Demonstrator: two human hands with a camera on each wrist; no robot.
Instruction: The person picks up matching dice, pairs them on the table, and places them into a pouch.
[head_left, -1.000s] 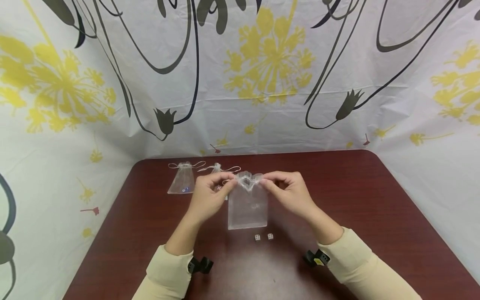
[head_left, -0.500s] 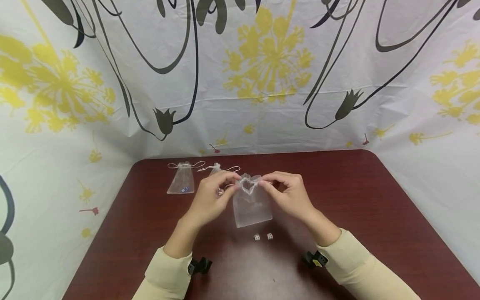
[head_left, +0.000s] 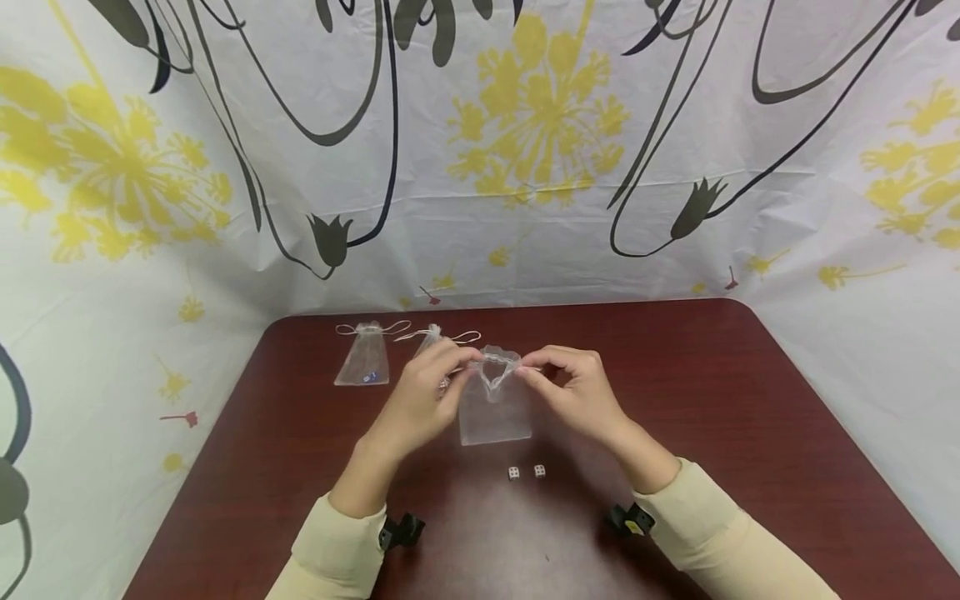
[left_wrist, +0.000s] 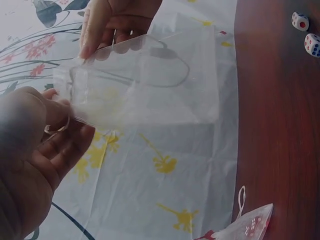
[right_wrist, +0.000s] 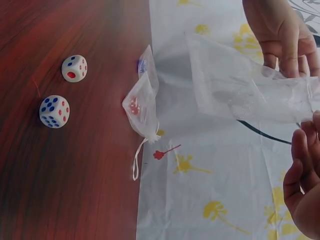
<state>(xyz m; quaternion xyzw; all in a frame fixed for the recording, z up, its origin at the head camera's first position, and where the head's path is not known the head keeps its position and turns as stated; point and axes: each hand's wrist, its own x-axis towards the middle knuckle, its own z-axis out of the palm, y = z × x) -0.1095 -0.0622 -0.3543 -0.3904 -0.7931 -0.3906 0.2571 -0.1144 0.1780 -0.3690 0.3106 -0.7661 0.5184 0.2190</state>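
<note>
A sheer white drawstring bag (head_left: 495,418) is held up by its mouth between both hands. My left hand (head_left: 422,393) pinches the left side of the rim between thumb and fingers, and my right hand (head_left: 579,388) pinches the right side. The mouth gapes between them, and the pouch hangs flat with nothing visible inside. A thin white cord shows by the left fingers in the left wrist view. Just in front of the bag, a white die (head_left: 513,472) and a second white die (head_left: 540,471) lie on the table; their pips are red and blue in the right wrist view.
At the back left of the dark red table (head_left: 750,433) lies a sheer bag (head_left: 363,354) with blue dice in it. Beside it, partly behind my left hand, is another bag (right_wrist: 142,107) holding red dice. A patterned cloth (head_left: 420,167) hangs behind the table.
My left hand has shifted slightly right, and the bag's mouth has spread wider. The pouch's bottom edge swung right, then back left, and now sits higher. The two loose dice stay put.
</note>
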